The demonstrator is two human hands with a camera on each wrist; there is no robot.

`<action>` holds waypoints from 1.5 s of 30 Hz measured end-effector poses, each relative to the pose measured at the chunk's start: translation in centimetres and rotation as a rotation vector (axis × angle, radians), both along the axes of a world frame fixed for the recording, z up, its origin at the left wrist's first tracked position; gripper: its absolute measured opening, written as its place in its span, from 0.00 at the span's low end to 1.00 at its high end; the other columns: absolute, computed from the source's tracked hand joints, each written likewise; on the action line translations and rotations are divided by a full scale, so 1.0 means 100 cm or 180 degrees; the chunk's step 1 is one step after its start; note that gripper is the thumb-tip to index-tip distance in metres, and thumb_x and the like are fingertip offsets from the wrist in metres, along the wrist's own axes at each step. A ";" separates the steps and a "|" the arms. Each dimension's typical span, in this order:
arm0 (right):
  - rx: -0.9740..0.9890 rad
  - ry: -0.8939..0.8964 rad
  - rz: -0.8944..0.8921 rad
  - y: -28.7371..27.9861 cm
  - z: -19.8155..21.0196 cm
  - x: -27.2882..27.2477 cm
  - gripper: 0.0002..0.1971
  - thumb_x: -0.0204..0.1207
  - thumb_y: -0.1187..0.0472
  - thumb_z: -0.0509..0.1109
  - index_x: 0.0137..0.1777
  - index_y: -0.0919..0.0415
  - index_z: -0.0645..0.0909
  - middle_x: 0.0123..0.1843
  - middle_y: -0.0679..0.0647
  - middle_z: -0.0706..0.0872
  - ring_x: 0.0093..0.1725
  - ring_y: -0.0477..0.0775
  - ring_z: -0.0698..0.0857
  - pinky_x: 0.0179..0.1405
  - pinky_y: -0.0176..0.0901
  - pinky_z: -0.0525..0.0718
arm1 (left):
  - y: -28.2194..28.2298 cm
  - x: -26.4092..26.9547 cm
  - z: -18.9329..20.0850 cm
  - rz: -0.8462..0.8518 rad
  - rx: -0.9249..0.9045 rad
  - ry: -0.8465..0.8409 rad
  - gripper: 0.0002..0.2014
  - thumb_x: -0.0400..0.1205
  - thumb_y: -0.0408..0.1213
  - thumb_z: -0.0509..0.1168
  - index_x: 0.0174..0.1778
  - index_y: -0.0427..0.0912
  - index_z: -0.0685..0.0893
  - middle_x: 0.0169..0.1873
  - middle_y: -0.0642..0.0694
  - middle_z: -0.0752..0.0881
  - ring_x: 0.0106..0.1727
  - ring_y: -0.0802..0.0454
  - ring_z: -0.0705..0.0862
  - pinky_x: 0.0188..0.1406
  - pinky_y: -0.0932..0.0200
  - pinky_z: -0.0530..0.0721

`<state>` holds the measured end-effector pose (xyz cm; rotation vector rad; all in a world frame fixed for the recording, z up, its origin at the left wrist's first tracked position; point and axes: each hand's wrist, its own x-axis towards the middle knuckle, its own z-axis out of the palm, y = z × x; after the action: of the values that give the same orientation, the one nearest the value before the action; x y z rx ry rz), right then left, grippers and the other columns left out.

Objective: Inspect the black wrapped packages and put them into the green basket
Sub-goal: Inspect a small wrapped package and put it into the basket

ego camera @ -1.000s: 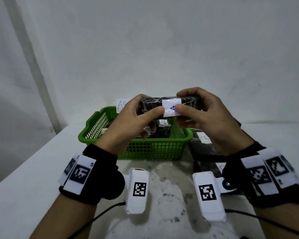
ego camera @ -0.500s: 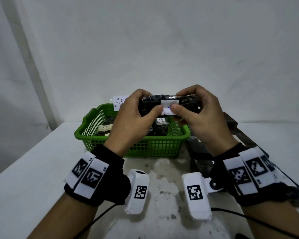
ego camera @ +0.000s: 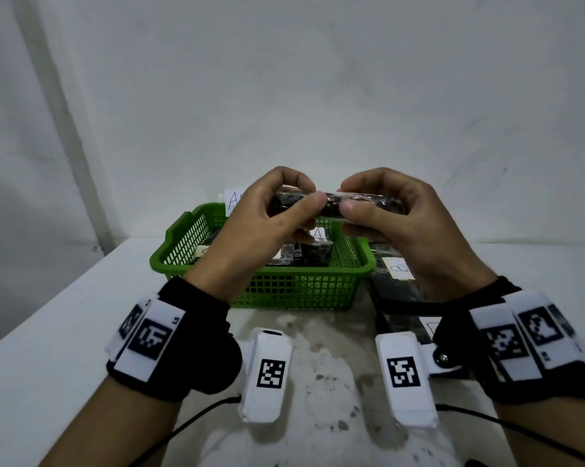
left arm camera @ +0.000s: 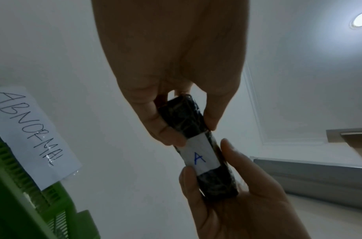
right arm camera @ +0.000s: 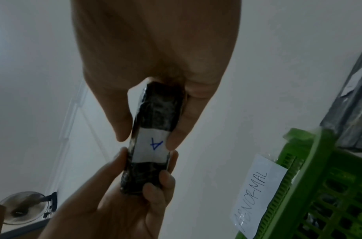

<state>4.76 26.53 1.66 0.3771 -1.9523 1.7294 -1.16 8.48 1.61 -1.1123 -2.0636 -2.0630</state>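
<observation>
I hold a black wrapped package (ego camera: 331,205) level above the green basket (ego camera: 304,288). My left hand (ego camera: 277,210) pinches its left end and my right hand (ego camera: 382,210) pinches its right end. Its white label with a blue letter A (left arm camera: 199,157) faces away from me and shows in both wrist views (right arm camera: 153,146). Several more black packages (ego camera: 314,254) lie inside the basket, one with an A label. A paper sign reading ABNORMAL (left arm camera: 31,134) is fixed to the basket's far rim.
More black packages with white labels (ego camera: 399,284) lie on the white table (ego camera: 65,332) to the right of the basket, partly behind my right wrist. A white wall (ego camera: 318,96) stands close behind the basket. Cables (ego camera: 196,416) trail from both wrist units near the table's front.
The package has been rotated in my fingers, so its white label has turned away from the head view. Both hands stayed above the basket.
</observation>
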 end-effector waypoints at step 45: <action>-0.0386 -0.0741 -0.0185 -0.002 -0.005 -0.005 0.01 0.79 0.64 0.74 0.46 0.59 0.85 0.40 0.54 0.89 0.34 0.51 0.88 0.32 0.42 0.89 | 0.006 -0.004 -0.013 0.0030 -0.0417 -0.0110 0.09 0.85 0.36 0.67 0.60 0.43 0.81 0.55 0.46 0.85 0.50 0.49 0.90 0.50 0.52 0.91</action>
<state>4.29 26.37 1.18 0.0774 -1.9806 1.9144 -1.54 9.12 0.31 -1.0883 -2.2448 -1.9821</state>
